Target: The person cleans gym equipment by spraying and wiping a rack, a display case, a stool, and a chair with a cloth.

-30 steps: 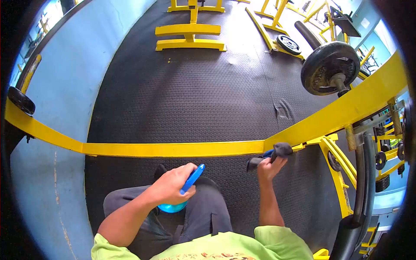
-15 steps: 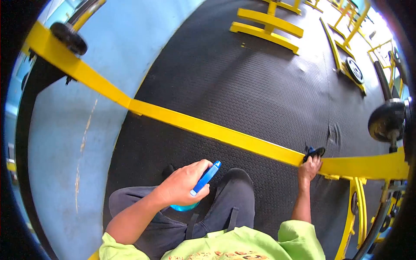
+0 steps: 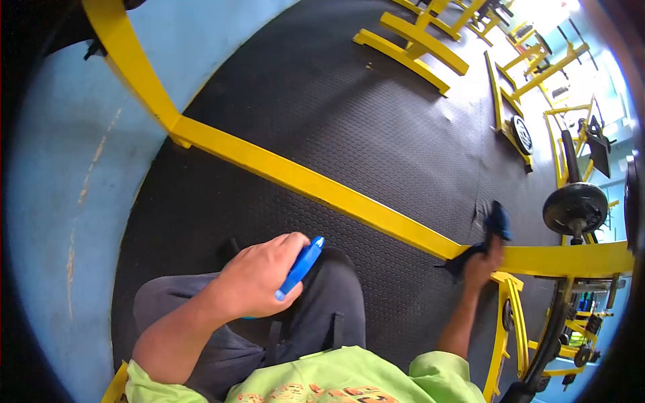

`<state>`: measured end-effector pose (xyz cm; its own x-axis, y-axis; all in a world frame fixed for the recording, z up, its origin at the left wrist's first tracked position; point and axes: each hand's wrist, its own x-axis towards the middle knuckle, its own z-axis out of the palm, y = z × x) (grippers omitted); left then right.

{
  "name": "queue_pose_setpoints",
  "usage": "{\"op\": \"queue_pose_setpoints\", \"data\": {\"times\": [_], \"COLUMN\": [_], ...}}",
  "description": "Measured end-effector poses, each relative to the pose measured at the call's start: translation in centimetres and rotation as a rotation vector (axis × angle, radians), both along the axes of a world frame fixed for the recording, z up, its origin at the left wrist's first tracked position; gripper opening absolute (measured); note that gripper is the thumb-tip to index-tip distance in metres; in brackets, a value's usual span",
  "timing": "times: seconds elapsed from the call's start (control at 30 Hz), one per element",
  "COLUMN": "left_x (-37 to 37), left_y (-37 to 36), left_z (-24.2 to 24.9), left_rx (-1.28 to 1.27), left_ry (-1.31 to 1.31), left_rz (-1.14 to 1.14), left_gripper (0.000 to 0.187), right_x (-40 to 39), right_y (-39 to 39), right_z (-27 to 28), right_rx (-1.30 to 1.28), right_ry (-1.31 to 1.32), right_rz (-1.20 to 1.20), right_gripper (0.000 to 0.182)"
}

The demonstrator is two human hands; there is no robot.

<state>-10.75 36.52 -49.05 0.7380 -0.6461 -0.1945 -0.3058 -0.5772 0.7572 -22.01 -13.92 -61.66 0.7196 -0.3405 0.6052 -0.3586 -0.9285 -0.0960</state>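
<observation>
My left hand (image 3: 259, 277) is closed around a blue spray bottle (image 3: 300, 266), held over my dark-trousered thigh; only its trigger head shows. My right hand (image 3: 485, 263) grips a dark blue cloth (image 3: 496, 222) and presses it against a yellow steel bar (image 3: 322, 190) that runs across in front of me. The cloth sits at the bar's bend, partly draped over its top edge. My green shirt fills the bottom of the view.
A blue wall (image 3: 74, 154) curves along the left. Black rubber matting (image 3: 349, 114) covers the floor. Yellow bench frames (image 3: 410, 50) stand at the back. A barbell with a black weight plate (image 3: 574, 207) sits at the right, above more yellow machine frame (image 3: 510, 322).
My head has turned left, so the bar now slants more steeply. My right hand slid the cloth along the bar at its bend. My left hand kept hold of the bottle.
</observation>
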Motion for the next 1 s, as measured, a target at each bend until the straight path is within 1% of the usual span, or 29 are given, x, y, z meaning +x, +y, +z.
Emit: {"op": "queue_pose_setpoints", "data": {"times": [0.03,0.07,0.1,0.13,0.17,0.2,0.23,0.27,0.3,0.33,0.37,0.43,0.47,0.5,0.53,0.57,0.6,0.63,0.67,0.7,0.77,0.83,0.87,0.9,0.93,0.97,1.0], "left_x": [0.1,0.1,0.1,0.1,0.4,0.6,0.7,0.9,0.9,0.9,0.7,0.8,0.8,1.0,1.2,1.3,1.4,1.5,1.7,1.8,2.6,2.8,2.8,2.8,3.0,3.1,3.1], "left_y": [0.0,0.2,0.6,0.8,1.2,1.5,1.9,2.1,2.3,2.3,2.4,2.5,2.7,2.8,2.6,2.3,2.0,1.7,1.6,1.4,1.1,1.0,1.1,1.2,1.6,2.1,2.5], "left_z": [-0.2,-0.5,-0.9,-1.4,-1.6,-1.8,-2.0,-2.2,-2.4,-2.6,-2.6,-2.5,-2.6,-2.7,-2.7,-2.8,-3.0,-3.2,-3.3,-3.5,-3.7,-3.3,-3.0,-2.8,-2.7,-2.6,-2.7], "left_rx": [-0.01,-0.007,0.004,0.017,0.029,0.096,0.16,0.163,0.138,0.113,0.115,0.147,0.17,0.17,0.226,0.279,0.273,0.258,0.245,0.246,0.232,0.234,0.176,0.113,0.1,0.113,0.122], "left_ry": [0.003,0.042,0.08,0.088,0.095,0.142,0.191,0.203,0.128,0.055,0.071,-0.006,-0.035,-0.02,0.052,0.119,0.119,0.13,0.141,0.135,0.148,0.152,0.141,0.133,0.136,0.156,0.178], "left_rz": [-0.009,0.0,0.016,0.019,0.036,0.028,0.017,0.038,0.001,-0.03,0.003,0.008,0.017,0.032,0.01,-0.022,-0.036,-0.022,-0.013,-0.034,0.017,0.024,0.051,0.089,0.101,0.098,0.098], "left_gripper": [0.04,0.04,0.04,0.04,0.04,0.044,0.047,0.047,0.047,0.047,0.047,0.047,0.048,0.048,0.052,0.057,0.057,0.056,0.055,0.055,0.052,0.048,0.048,0.048,0.048,0.048,0.049], "right_x": [0.3,0.4,0.9,1.1,1.3,1.8,2.1,2.4,3.4,4.4,5.2,6.8,7.2,8.6,10.3,12.7,15.2,17.6,20.5,22.7,26.1,27.1,26.5,24.7,22.7,19.9,17.2], "right_y": [-0.1,1.5,4.0,4.3,4.2,4.2,3.4,2.2,2.1,1.9,1.6,2.3,2.8,5.1,9.2,14.2,18.0,20.7,25.9,28.4,31.2,27.4,25.2,22.6,19.3,15.0,10.3], "right_z": [-2.3,-6.2,-8.3,-8.3,-7.9,-7.6,-9.5,-10.9,-11.2,-12.3,-13.3,-14.6,-16.1,-15.6,-13.9,-11.9,-10.9,-11.1,-8.0,-8.2,-8.6,-10.3,-8.3,-8.3,-8.0,-8.2,-8.4], "right_rx": [0.097,0.543,0.998,1.01,0.806,0.585,0.333,0.233,0.128,0.116,0.108,0.299,0.24,0.234,0.229,0.212,0.41,0.417,0.536,0.552,0.622,0.993,1.016,0.88,0.724,0.693,0.697], "right_ry": [0.129,0.112,0.094,0.102,0.324,0.543,0.535,0.599,0.658,0.545,0.561,0.445,0.282,0.326,0.371,0.404,0.49,0.62,0.773,0.86,0.926,0.951,1.119,1.107,1.206,1.175,1.137], "right_rz": [0.145,0.2,0.258,0.266,0.154,0.05,0.0,-0.071,-0.139,-0.161,-0.128,-0.403,-0.3,-0.181,-0.076,-0.079,-0.034,0.173,0.089,0.192,0.399,0.617,0.547,0.454,0.313,0.234,0.08], "right_gripper": [0.057,0.055,0.055,0.055,0.058,0.062,0.066,0.066,0.067,0.063,0.063,0.06,0.055,0.052,0.049,0.047,0.047,0.054,0.062,0.065,0.063,0.063,0.064,0.064,0.065,0.067,0.063]}}
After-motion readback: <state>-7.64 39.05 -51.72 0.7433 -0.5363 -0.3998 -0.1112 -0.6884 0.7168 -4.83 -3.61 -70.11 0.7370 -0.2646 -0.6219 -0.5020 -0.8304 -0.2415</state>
